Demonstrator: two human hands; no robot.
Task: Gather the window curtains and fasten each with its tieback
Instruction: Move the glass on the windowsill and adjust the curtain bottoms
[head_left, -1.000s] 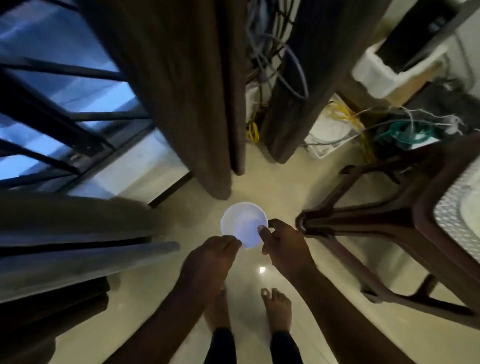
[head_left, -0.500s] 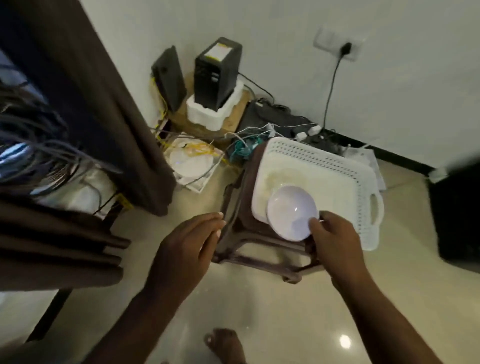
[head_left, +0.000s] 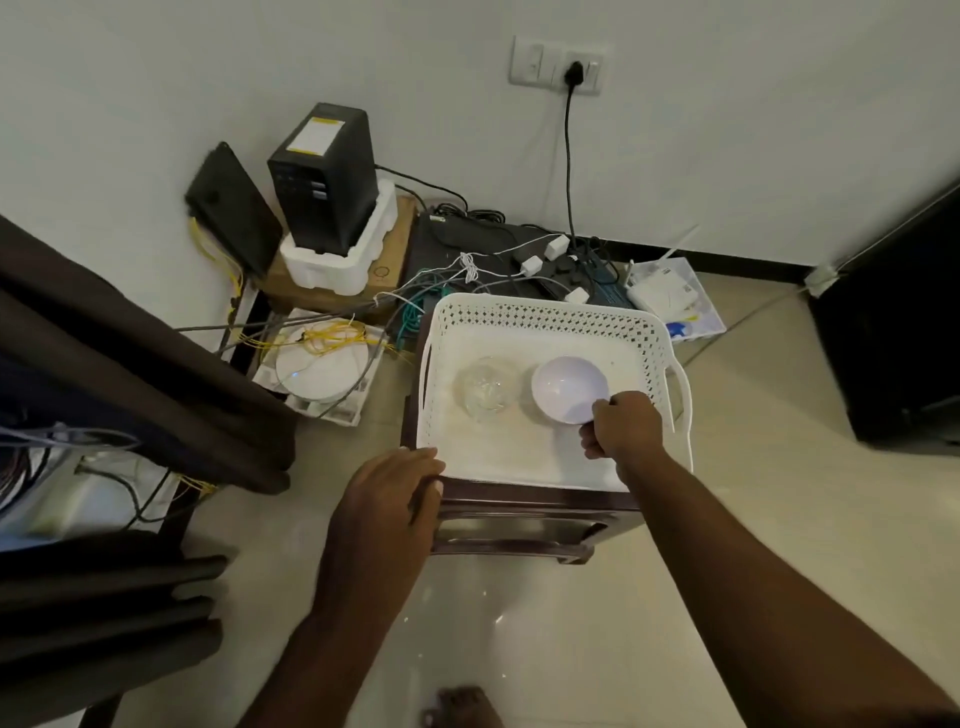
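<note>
A white-painted wall met a pale tiled floor (head_left: 779, 519) in a corner crowded with black boxes and tangled cables. Just in front stood a dark wooden stool (head_left: 519, 519) carrying a white perforated plastic basket (head_left: 545, 307). Inside it sat a clear glass bowl (head_left: 485, 387) beside a white round bowl (head_left: 566, 384), the two near but apart.

The right hand (head_left: 621, 426) pinched the near rim of the white round bowl between thumb and fingers. Whether the bowl rested on the basket's bottom or hung just above it could not be told. The left hand (head_left: 384, 499) lay with loosely straight fingers on the basket's near left corner, gripping nothing.

The dark brown fabric curtains (head_left: 156, 374) hung at the left edge of the view, well apart from both hands, in loose folds with nothing wrapped round them. No tieback showed anywhere.

Judged from that, the task proper had not begun: no curtain was gathered, none fastened. Both hands were busy at the basket, so gathering each panel, finding its tieback and fastening it all seemed left to do.
</note>
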